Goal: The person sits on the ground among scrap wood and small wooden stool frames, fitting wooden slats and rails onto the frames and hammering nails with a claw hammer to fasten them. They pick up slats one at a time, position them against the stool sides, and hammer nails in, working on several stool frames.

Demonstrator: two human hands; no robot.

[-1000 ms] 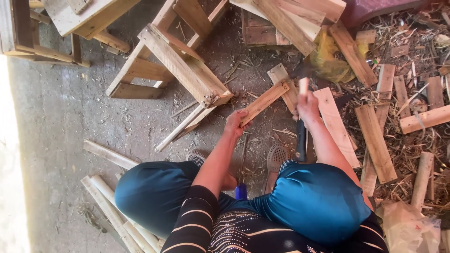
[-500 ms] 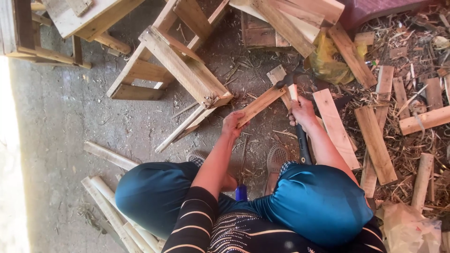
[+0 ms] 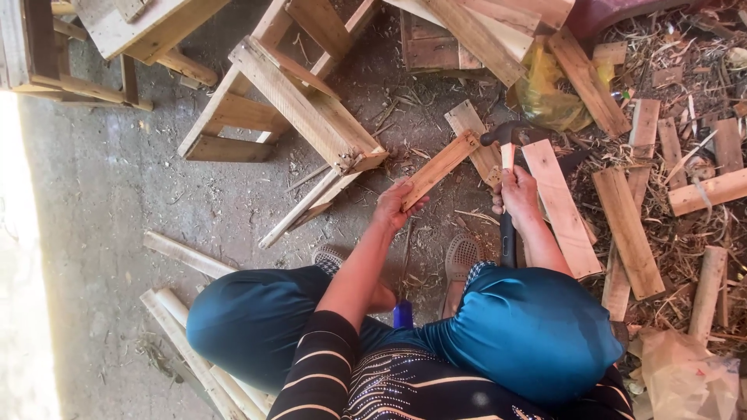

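Just right of the wooden frame, the left hand grips a short wooden slat by its lower end. Right of that slat, the right hand clasps a hammer, its head beside the slat's upper end.

Grey concrete floor strewn with wood scraps, bright sunlight along its left edge; wooden frames near the top.
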